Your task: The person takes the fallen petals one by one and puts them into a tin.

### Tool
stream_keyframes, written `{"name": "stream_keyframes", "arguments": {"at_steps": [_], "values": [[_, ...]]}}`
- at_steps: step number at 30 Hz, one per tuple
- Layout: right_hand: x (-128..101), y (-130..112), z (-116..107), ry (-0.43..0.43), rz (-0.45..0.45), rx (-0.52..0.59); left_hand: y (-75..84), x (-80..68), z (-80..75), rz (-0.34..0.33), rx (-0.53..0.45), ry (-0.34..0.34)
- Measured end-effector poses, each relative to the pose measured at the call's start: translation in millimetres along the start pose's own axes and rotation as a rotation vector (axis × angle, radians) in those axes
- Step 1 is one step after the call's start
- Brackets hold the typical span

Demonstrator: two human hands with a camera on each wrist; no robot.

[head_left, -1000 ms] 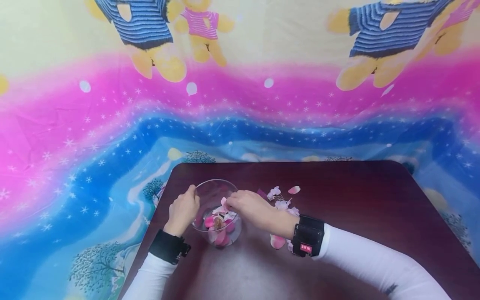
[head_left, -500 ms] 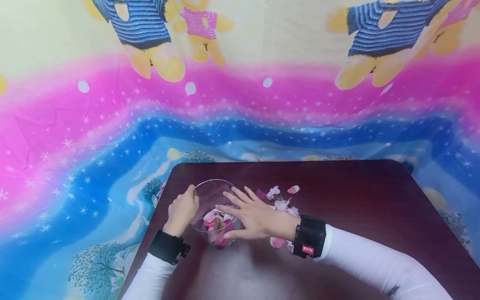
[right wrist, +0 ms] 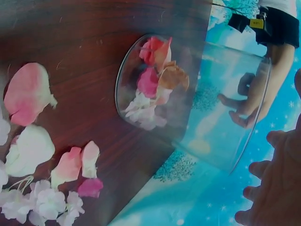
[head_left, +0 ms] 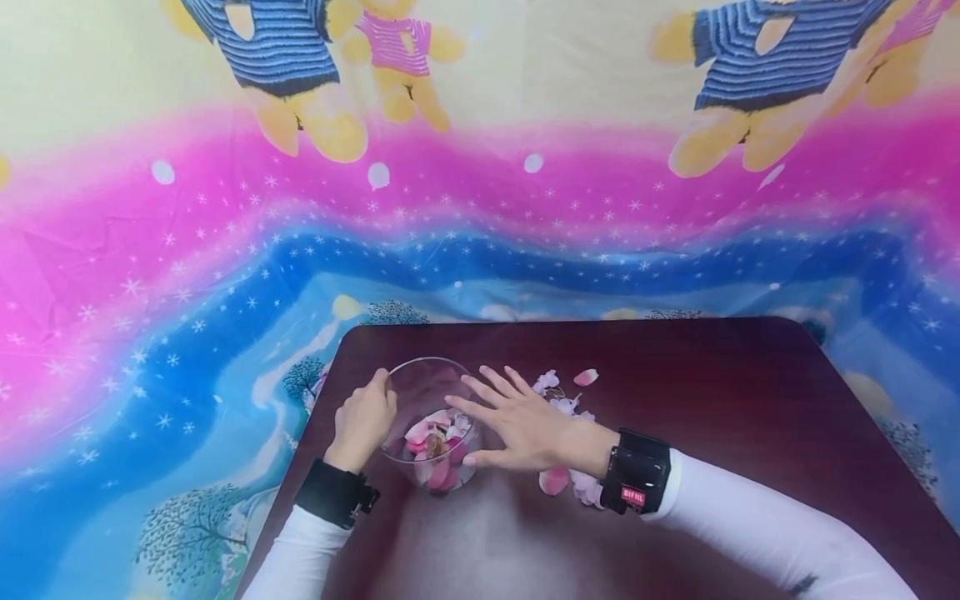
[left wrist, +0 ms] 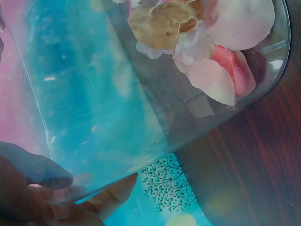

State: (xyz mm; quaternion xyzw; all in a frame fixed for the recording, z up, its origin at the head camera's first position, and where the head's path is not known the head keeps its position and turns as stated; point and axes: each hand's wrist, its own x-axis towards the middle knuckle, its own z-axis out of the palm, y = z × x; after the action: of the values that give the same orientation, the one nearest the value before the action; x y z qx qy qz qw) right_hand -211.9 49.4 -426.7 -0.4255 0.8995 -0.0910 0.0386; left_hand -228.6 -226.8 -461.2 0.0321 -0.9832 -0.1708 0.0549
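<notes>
Two hands: your left hand [head_left: 365, 419] grips the glass bowl [head_left: 433, 392] rim; right hand [head_left: 525, 425] hovers, fingers spread, over petals [head_left: 438, 433].

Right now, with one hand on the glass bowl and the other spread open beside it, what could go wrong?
The glass bowl stands near the table's left edge; the left hand grips only its rim, so a nudge from the open right hand might tip or slide it. The loose petals lie partly under the right wrist and could get swept off or crushed. Light petals in the bowl might spill if it tilts.
</notes>
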Motion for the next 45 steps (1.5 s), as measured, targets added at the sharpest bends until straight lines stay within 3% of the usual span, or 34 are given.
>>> {"name": "stream_keyframes", "arguments": {"at_steps": [9, 21, 33, 45], "values": [[-13, 23, -9, 0.027, 0.052, 0.035, -1.0, 0.3, -0.7, -0.004, 0.002, -0.01], [-31, 75, -10, 0.081, 0.179, 0.069, -0.5, 0.5, -1.5, -0.003, 0.008, -0.022], [-44, 112, 6, 0.057, 0.298, 0.103, 0.9, -0.3, -3.2, -0.006, 0.009, -0.034], [-49, 152, 35, 0.051, 0.39, 0.155, 0.8, 0.3, -3.4, -0.007, 0.005, -0.043]]}}
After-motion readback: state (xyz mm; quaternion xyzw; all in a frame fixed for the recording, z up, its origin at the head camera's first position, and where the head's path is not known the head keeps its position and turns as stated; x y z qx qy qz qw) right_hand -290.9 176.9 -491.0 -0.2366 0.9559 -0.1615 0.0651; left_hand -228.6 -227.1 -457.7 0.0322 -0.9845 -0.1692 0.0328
